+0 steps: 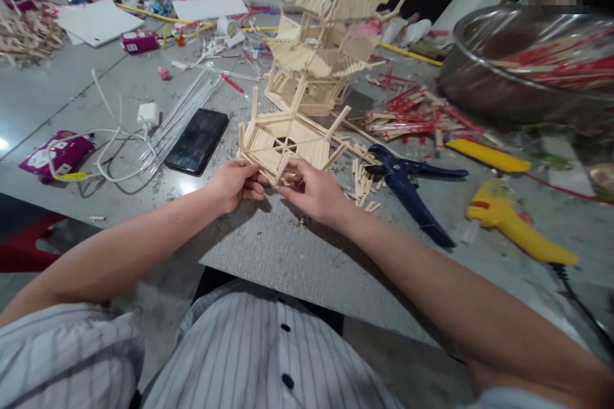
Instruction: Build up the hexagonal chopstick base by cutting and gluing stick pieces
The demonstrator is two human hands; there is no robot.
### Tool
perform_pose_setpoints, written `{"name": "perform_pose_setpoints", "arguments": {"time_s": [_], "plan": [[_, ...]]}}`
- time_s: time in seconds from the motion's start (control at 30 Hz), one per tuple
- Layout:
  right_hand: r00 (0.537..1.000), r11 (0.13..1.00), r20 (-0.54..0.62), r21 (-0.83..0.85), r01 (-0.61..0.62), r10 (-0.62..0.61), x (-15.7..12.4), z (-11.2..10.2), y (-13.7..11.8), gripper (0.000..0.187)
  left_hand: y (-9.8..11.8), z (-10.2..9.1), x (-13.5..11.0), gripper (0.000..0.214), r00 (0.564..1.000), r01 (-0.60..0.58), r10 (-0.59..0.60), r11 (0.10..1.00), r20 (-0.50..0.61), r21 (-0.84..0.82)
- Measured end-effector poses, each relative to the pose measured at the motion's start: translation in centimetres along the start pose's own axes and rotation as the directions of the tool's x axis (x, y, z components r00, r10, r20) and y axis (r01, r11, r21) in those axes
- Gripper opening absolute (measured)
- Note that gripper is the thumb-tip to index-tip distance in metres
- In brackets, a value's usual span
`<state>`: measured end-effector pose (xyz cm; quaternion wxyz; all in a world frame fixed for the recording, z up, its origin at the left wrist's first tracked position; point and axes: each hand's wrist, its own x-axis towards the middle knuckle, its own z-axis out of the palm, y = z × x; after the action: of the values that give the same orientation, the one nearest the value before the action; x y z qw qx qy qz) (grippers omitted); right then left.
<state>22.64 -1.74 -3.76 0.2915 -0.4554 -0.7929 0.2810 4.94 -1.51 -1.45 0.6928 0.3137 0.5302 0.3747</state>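
A six-sided frame of pale wooden sticks (311,140), with upright posts at its corners and a small opening in the middle, is held near the table's front edge. My left hand (238,183) is closed on its near left side, fingertips curled under the rim. On the near right side my right hand (309,188) pinches the rim by the front corner. Just behind stands a tiered pagoda model (330,32) of the same sticks, with a slatted pointed roof. Short cut stick pieces (363,182) lie to the right of the frame.
A phone (196,140) and white charging cable (112,150) lie left. Blue-handled cutters (412,185), a yellow glue gun (520,220) and a yellow-handled tool (489,154) lie right. Behind them are red-wrapped sticks (422,115) and a large metal bowl (460,83).
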Motion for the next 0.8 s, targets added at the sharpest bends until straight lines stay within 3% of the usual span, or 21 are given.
{"name": "perform_pose_setpoints", "arguments": {"time_s": [0.17,0.37,0.5,0.63,0.73,0.8], "plan": [[1.000,0.996,-0.024,-0.094,-0.005,0.003,-1.8,-2.2,-1.2,0.035,-0.3,0.0,-3.2,0.011,0.993,-0.111,0.110,0.994,0.050,0.012],[0.997,0.999,-0.073,0.039,-0.016,0.019,-5.3,-3.6,-2.4,0.022,-1.1,3.3,-5.9,0.010,0.956,-0.231,0.238,0.971,0.173,-0.059],[0.977,0.996,-0.212,0.083,0.021,-0.003,-6.6,-4.3,-2.3,0.017,-1.8,6.0,-5.6,0.014,0.934,-0.258,0.278,0.960,0.227,-0.111],[0.942,0.993,-0.334,0.092,0.071,-0.036,-7.1,-5.9,-1.5,0.016,-1.9,7.1,-4.6,0.014,0.918,-0.225,0.256,0.965,0.303,-0.133],[0.943,0.992,-0.333,0.115,0.051,-0.010,-7.1,-7.0,-0.6,0.016,-1.4,6.8,-3.6,0.015,0.906,-0.231,0.231,0.972,0.355,-0.044],[0.954,0.990,-0.300,0.135,0.029,0.013,-6.9,-7.4,0.2,0.016,-0.9,6.6,-2.9,0.016,0.898,-0.292,0.233,0.950,0.374,0.109]]}}
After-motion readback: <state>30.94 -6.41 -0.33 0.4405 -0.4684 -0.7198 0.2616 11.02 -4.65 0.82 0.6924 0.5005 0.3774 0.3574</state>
